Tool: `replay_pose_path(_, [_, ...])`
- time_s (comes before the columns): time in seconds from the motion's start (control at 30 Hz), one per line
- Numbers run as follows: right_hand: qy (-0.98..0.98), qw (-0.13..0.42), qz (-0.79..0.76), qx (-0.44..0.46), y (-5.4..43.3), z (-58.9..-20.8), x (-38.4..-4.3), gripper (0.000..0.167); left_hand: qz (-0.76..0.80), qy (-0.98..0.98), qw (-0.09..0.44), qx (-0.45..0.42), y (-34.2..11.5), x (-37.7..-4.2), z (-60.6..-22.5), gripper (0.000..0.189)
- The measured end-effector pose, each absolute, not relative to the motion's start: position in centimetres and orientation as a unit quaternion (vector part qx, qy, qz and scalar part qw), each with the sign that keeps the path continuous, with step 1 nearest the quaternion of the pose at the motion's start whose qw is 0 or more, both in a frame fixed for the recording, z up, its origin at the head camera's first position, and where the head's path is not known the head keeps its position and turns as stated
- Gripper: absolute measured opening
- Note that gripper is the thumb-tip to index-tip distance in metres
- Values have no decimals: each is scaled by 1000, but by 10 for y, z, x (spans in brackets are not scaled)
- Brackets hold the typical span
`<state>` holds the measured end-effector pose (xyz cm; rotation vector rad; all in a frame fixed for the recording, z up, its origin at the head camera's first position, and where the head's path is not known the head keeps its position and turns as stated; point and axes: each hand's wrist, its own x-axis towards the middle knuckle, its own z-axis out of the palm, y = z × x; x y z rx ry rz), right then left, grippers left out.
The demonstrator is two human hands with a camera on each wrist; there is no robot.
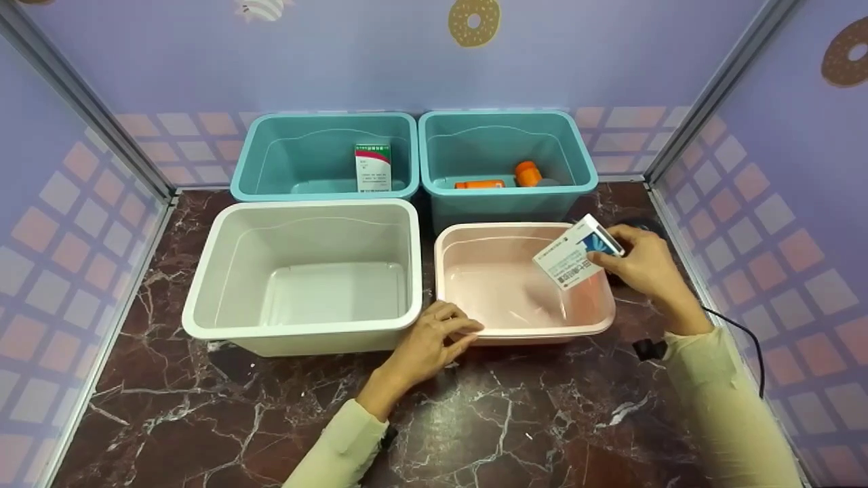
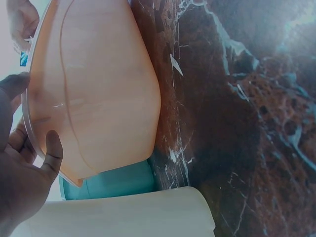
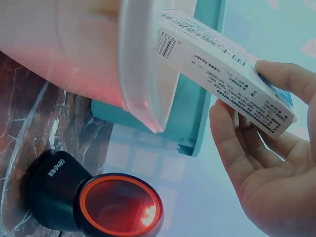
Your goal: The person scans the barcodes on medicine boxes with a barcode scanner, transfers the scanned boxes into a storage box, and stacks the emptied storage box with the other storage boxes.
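Observation:
My right hand (image 1: 641,264) grips a white medicine box (image 1: 569,254) with a blue picture at one end, between thumb and fingers. The box is tilted over the right side of the pink bin (image 1: 525,332); a barcode and printed text show on its side in the right wrist view. At the pink bin's near left corner, my left hand (image 1: 430,339) holds the rim, the thumb (image 2: 53,150) on the outer wall and other fingers over the edge. Inside the pink bin, no objects show.
A white bin (image 1: 302,331) stands left of the pink one. Behind are two teal bins, the left (image 1: 325,196) with a green-and-white medicine box (image 1: 373,169), the right (image 1: 508,192) with orange-capped bottles (image 1: 527,173). A black scanner (image 3: 94,197) glows red beside the pink bin.

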<state>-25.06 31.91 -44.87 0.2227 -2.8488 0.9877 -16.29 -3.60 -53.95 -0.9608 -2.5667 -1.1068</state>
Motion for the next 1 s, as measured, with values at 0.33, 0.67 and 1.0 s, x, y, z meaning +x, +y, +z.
replay_pose_path(0.33, [-928, 73, 362, 41, 338, -434, -243, 35, -368, -862, 100, -333, -35, -165, -539, 17])
replay_pose_path(0.67, [-911, 64, 408, -11, 353, -423, -237, 42, -360, -867, 95, -331, -36, -164, -538, 18])
replay_pose_path(1.0, [-902, 101, 415, -58, 372, -421, -231, 38, -368, -863, 97, -332, -36, -164, -539, 18])
